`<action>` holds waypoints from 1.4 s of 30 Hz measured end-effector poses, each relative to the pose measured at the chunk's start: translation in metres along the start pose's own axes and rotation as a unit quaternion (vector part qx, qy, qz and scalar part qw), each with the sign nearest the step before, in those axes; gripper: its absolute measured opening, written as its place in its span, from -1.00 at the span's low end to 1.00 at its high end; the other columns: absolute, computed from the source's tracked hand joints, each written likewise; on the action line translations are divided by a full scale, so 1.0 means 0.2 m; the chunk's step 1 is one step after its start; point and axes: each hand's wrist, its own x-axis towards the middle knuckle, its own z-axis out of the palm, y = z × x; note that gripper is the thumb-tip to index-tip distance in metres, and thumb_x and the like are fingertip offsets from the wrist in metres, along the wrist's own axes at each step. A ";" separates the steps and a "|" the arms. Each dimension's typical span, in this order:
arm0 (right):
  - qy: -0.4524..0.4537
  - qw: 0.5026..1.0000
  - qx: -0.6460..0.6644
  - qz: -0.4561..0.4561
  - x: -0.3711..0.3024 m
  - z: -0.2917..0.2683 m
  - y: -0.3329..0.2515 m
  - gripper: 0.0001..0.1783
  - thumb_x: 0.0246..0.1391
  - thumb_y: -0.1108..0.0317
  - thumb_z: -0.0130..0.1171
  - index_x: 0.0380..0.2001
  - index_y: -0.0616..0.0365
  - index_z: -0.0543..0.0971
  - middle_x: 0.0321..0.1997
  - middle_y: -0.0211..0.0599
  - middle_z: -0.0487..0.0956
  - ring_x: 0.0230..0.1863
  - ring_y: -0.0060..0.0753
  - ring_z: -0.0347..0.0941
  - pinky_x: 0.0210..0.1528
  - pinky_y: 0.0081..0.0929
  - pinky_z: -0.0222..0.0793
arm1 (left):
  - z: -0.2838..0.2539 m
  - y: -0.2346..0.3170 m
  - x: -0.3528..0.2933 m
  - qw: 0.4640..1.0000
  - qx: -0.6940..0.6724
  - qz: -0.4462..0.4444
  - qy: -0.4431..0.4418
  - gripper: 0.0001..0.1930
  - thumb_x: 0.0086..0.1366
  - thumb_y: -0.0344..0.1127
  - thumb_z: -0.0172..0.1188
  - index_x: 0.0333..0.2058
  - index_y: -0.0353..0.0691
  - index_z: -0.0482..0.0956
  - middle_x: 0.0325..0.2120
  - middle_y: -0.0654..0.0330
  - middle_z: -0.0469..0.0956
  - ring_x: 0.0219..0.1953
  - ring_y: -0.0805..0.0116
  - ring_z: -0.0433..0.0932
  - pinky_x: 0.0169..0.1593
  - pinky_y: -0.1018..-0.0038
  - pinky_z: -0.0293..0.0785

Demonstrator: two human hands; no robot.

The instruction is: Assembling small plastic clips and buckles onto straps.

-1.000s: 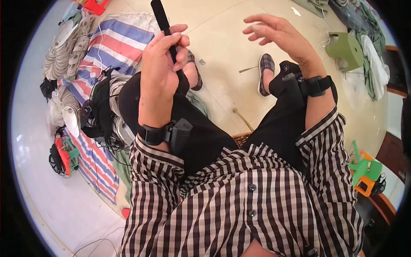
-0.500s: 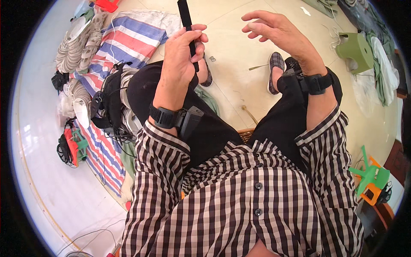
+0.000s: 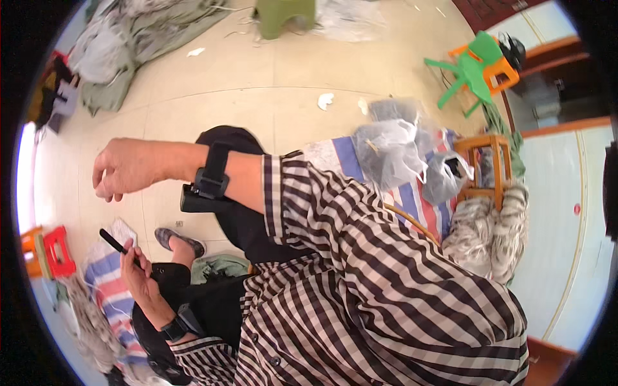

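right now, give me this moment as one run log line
left hand: holds slim black strip | right hand: fingers loosely curled, nothing visibly held | around: striped sheet, olive stool, plastic bags

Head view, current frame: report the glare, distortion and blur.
Head view: white glare burns out part of the left rim; black corners frame the fisheye picture, and lines on the pale panel bow at right; the green stool looks slightly soft, the checked shirt crisper; the black stick in the left hand shows little detail.

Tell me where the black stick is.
The black stick is in the left hand, at the head view's left side, below the right hand.
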 end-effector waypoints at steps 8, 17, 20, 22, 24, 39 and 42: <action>0.279 0.946 0.141 0.085 -0.66 -0.76 0.07 -0.74 0.04 0.28 0.01 -0.35 0.30 0.49 -0.42 -0.18 0.56 -0.43 -0.42 0.51 -0.41 -0.58 0.41 | 0.05 -0.01 -0.04 0.996 0.068 -0.043 -0.040 -0.76 0.17 -0.38 -0.01 -0.18 -0.34 0.35 -0.55 0.25 0.38 -0.70 0.62 0.27 -0.78 0.74 0.08; 0.244 0.614 -0.584 0.472 -2.06 -0.92 0.75 -0.27 -0.22 0.13 0.17 0.09 0.07 0.22 0.23 -0.05 0.11 0.24 0.22 -0.09 0.12 0.36 -0.21 | 0.36 -0.07 -0.25 0.986 0.134 -0.055 -0.087 -0.80 0.16 -0.42 0.00 -0.24 -0.37 0.38 -0.60 0.23 0.39 -0.75 0.61 0.25 -0.79 0.76 0.02; 0.199 0.590 -0.577 0.529 -2.46 -0.78 0.68 -0.16 -0.26 0.22 0.21 0.15 0.07 0.11 0.24 -0.01 0.08 0.22 0.27 -0.05 0.07 0.34 -0.07 | 0.42 -0.08 -0.28 0.984 0.144 -0.057 -0.092 -0.80 0.16 -0.43 0.00 -0.23 -0.37 0.38 -0.59 0.23 0.40 -0.75 0.62 0.24 -0.78 0.77 0.01; 0.218 0.569 -0.577 0.543 -2.63 -0.70 0.66 -0.13 -0.28 0.24 0.22 0.15 0.08 0.08 0.23 0.05 0.07 0.13 0.27 0.10 0.02 0.15 0.14 | 0.42 -0.09 -0.28 0.981 0.149 -0.049 -0.112 -0.80 0.16 -0.43 -0.01 -0.23 -0.38 0.38 -0.58 0.23 0.40 -0.74 0.64 0.24 -0.77 0.78 0.00; 0.272 0.567 -0.521 0.577 -2.85 -0.61 0.67 -0.25 -0.23 0.28 0.14 0.11 0.08 0.15 0.17 0.03 0.13 -0.04 0.14 0.32 -0.15 -0.03 0.31 | 0.48 -0.13 -0.25 0.976 0.170 -0.068 -0.116 -0.80 0.17 -0.43 -0.02 -0.23 -0.38 0.38 -0.59 0.25 0.39 -0.73 0.65 0.24 -0.75 0.79 -0.01; 0.440 0.606 -0.348 0.564 -3.44 -0.72 0.92 -0.75 -0.25 0.29 0.09 -0.47 0.21 0.54 -0.36 0.04 0.51 -0.27 0.02 0.44 -0.20 -0.21 0.34 | 0.56 -0.15 -0.29 0.960 0.244 -0.072 -0.118 -0.95 0.13 -0.44 -0.01 -0.41 -0.25 0.40 -0.62 0.27 0.43 -0.72 0.62 0.29 -0.75 0.78 0.02; 0.469 0.560 -0.371 0.573 -3.56 -0.94 0.80 -0.77 -0.30 0.31 0.07 -0.55 0.24 0.55 -0.49 0.04 0.51 -0.36 0.04 0.46 -0.30 -0.21 0.36 | 0.65 -0.18 -0.28 0.954 0.243 -0.086 -0.151 -0.94 0.14 -0.44 0.00 -0.39 -0.25 0.42 -0.61 0.28 0.44 -0.72 0.62 0.30 -0.76 0.78 0.02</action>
